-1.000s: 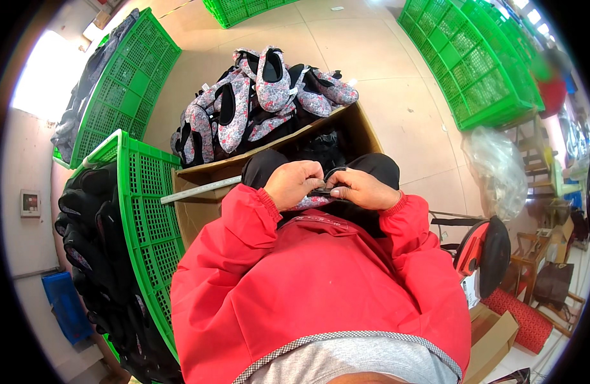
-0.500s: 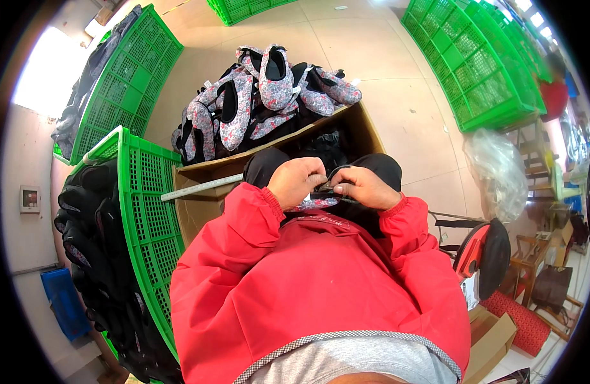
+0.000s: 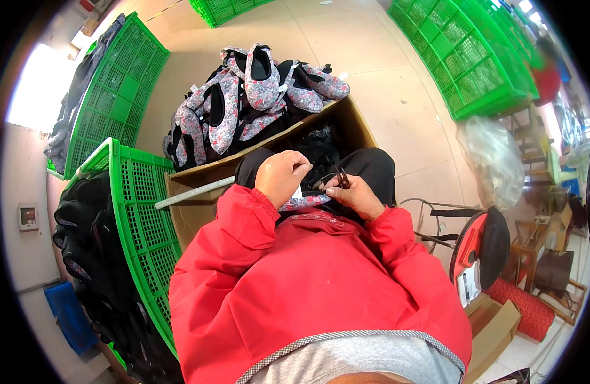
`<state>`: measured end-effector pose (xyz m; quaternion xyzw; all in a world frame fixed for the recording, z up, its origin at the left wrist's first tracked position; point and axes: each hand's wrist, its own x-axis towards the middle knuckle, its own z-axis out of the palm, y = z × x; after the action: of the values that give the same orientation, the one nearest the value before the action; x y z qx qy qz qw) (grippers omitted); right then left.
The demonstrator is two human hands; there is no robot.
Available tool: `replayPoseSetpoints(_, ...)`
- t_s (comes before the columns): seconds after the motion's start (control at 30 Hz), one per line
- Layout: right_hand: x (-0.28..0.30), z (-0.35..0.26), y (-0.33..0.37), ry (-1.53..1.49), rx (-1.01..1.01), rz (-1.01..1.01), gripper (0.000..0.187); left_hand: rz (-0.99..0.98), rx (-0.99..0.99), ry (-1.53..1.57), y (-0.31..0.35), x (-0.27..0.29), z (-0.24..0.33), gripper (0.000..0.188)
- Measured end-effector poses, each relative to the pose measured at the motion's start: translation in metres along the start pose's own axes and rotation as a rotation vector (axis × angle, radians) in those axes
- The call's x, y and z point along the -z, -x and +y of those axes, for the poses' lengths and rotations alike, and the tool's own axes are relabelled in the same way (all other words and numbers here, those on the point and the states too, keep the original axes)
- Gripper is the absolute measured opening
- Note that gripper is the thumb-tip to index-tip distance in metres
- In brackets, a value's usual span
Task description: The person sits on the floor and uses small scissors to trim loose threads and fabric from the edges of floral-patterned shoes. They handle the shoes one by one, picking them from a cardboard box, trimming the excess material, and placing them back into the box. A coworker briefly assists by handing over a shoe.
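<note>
A shoe with a grey and red flowered pattern lies in my lap, partly hidden by my hands and red jacket. A small white tag shows at its edge. Above the left end of the shoe my left hand is closed, thumb and fingertips pinched; whatever lies between them is too small to tell. My right hand grips small dark thread snips, two prongs pointing up, beside the shoe's right end. Beyond my knees, flowered shoes with black linings are heaped along a cardboard box.
Black shoes fill a green crate at my left, where a pale bar reaches toward my knee. Other green crates stand farther off. At right are a stool with a dark round seat, a clear plastic bag and a cardboard carton.
My hands were together over the shoe; now they are apart. My left hand has lifted up and left, and the snips in my right hand now stand upright. The view has shifted slightly.
</note>
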<state>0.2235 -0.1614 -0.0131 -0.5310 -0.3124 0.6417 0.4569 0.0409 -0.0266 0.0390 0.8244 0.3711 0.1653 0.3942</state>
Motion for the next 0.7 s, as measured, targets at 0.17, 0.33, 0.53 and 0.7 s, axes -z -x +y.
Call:
replayPoseSetpoints(0.17, -0.009, 0.016, -0.006, -0.187, 0.109, 0.082, 0.008, 0.030, -0.054, 0.010, -0.001, -0.003, -0.002, 0.012)
replayPoseSetpoints(0.33, -0.021, 0.022, -0.008, -0.476, 0.076, 0.124, 0.010, -0.092, -0.037, 0.034, -0.003, 0.003, 0.001, 0.013)
replayPoseSetpoints(0.53, -0.027, 0.030, -0.013, -0.461, 0.124, 0.187, 0.010, -0.310, -0.146, -0.125, -0.004, 0.001, 0.008, 0.020)
replayPoseSetpoints(0.7, -0.035, 0.034, -0.016, -0.541, 0.180, 0.228, 0.011, -0.334, -0.231, -0.232, -0.014, -0.013, 0.009, 0.018)
